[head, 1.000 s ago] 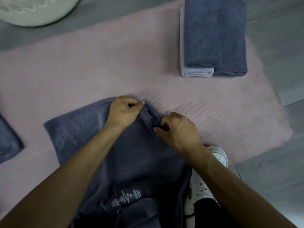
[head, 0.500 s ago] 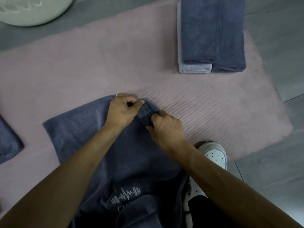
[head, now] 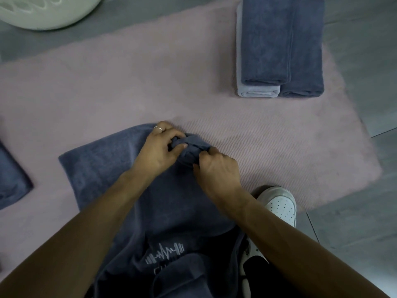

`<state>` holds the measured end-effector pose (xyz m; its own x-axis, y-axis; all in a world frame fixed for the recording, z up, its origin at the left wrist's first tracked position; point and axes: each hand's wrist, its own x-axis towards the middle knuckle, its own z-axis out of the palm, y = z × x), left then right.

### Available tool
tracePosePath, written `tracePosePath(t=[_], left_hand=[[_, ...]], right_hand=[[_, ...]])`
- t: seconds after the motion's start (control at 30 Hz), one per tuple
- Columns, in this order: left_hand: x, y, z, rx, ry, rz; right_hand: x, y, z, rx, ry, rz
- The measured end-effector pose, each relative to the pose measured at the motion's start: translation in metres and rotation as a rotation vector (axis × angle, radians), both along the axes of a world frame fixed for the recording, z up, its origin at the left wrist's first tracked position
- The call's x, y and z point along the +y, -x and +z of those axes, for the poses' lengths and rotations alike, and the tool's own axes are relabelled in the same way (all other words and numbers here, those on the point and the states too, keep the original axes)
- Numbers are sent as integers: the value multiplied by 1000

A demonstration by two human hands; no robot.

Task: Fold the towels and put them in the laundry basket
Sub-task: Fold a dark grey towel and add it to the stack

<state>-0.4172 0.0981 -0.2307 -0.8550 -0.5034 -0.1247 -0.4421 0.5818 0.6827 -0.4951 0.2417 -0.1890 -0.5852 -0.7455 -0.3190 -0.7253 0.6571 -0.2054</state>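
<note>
A dark blue towel [head: 103, 168] with a white logo lies spread on the pink mat [head: 129, 78] in front of me and runs down toward my lap. My left hand [head: 159, 147] pinches a bunched fold at the towel's far right corner. Close beside it, my right hand [head: 217, 171] grips the same bunched edge. A stack of folded towels [head: 279, 46], dark blue over one pale lilac, rests at the mat's far right. The white laundry basket [head: 43, 14] shows only its rim at the top left.
Another dark blue towel [head: 10, 179] lies at the left edge, partly cut off. A white shoe [head: 279, 207] stands at the mat's near right edge. Grey tiled floor [head: 365, 233] surrounds the mat.
My right hand has slid left along the towel's edge toward my left hand, and the cloth between them has bunched up. The left hand has stayed in place.
</note>
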Motion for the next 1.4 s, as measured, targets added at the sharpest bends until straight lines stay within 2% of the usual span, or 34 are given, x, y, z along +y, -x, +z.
tracePosePath(t=[0.07, 0.2, 0.37, 0.47, 0.63, 0.73, 0.83, 1.0, 1.07, 1.13, 1.2, 1.4], left_hand=[[1, -1, 0, 4, 22, -24], [2, 0, -3, 35, -2, 51], [5, 5, 0, 92, -53, 151], [9, 8, 3, 105, -95, 198], [12, 10, -3, 90, 4, 103], [11, 9, -5, 91, 31, 78], [9, 8, -8, 88, 43, 68], [9, 10, -8, 116, 25, 99], [9, 11, -8, 122, 18, 121], [9, 12, -4, 126, 1, 177], [8, 14, -1, 128, -1, 235], [3, 26, 3, 119, 7, 260]], right_hand=[[-4, -3, 1, 6, 61, -4], [2, 3, -7, -136, 75, -104], [24, 19, 6, -332, 476, -423], [29, 34, 17, -475, 604, -588], [8, 55, 26, -925, 507, -833], [-6, 69, 28, -1053, 462, -836], [-18, 76, 28, -1047, 475, -804], [-30, 77, 30, -1043, 312, -778], [-32, 75, 28, -1015, 424, -798], [-30, 76, 24, -920, 657, -786], [-22, 78, 18, -745, 791, -674], [-2, 83, -5, -380, 781, -397]])
